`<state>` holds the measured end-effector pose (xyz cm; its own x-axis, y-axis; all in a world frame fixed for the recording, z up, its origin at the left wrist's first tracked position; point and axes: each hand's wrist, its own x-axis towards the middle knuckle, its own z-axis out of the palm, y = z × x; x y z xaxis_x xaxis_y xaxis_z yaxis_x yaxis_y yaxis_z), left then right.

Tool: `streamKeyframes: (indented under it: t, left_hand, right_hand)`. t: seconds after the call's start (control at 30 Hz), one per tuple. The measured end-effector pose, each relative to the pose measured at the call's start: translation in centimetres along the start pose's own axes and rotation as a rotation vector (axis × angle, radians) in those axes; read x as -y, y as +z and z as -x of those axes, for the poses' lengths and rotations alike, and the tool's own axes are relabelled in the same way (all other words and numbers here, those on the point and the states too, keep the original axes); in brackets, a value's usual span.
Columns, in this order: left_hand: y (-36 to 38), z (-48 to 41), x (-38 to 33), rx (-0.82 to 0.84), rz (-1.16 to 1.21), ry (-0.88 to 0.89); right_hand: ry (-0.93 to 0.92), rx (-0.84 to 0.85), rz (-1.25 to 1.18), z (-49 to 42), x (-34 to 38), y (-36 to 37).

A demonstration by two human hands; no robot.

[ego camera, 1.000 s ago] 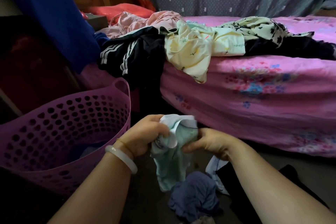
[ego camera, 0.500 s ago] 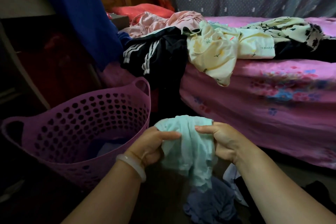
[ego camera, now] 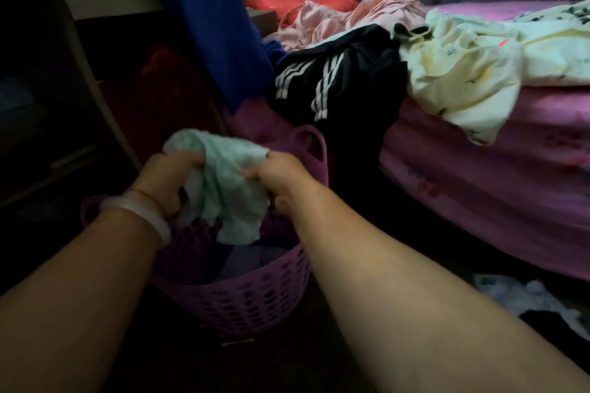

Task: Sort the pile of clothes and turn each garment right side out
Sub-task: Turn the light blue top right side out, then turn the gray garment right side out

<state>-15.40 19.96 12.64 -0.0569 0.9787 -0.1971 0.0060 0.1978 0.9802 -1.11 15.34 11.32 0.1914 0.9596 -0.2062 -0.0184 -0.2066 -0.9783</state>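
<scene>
A crumpled mint-green garment (ego camera: pixel 223 191) hangs over the purple laundry basket (ego camera: pixel 255 300). The left hand (ego camera: pixel 166 182) has its grip clenched on one bunched edge, and the right hand (ego camera: pixel 282 177) grips the other. Dim bluish cloth, probably clothing, lies inside the basket. The rest of the pile sits on the pink bed (ego camera: pixel 479 188) at right: a black striped garment (ego camera: pixel 348 80), a pale yellow garment (ego camera: pixel 463 80) and a pink garment (ego camera: pixel 332 22).

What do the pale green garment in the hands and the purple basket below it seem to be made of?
Pale green garment: apparently soft, thin, matte cloth; it bunches and hangs in loose folds where the left hand and right hand grip it. The fibre cannot be told. Purple basket: probably moulded plastic, smooth finish; its wall has regular rows of holes and a loop handle.
</scene>
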Motion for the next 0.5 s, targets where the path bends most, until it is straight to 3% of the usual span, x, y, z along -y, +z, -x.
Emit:
streamKeyframes:
  t: [0.13, 0.23, 0.3, 0.4, 0.5]
  left_hand:
    - [-3.1, -1.9, 5.5, 0.232, -0.576, -0.32]
    - [-1.3, -1.8, 6.0, 0.219, -0.807, -0.239]
    - [1.4, -1.0, 5.0, 0.198, -0.868, -0.064]
    - [7.7, 1.5, 3.0, 0.263, -0.719, 0.165]
    - [14.8, 5.5, 4.1, 0.408, -0.584, 0.209]
  right_hand:
    - [0.207, 0.155, 0.4, 0.5, -3.0, 0.2]
    - [0.195, 0.112, 0.391, 0.1, -3.8, -1.3]
    - [0.17, 0.009, 0.186, -0.2, -3.6, -3.1]
    - [0.075, -0.087, -0.016, 1.4, -2.9, -8.0]
    - [0.05, -0.222, -0.092, 3.7, -4.9, -14.8]
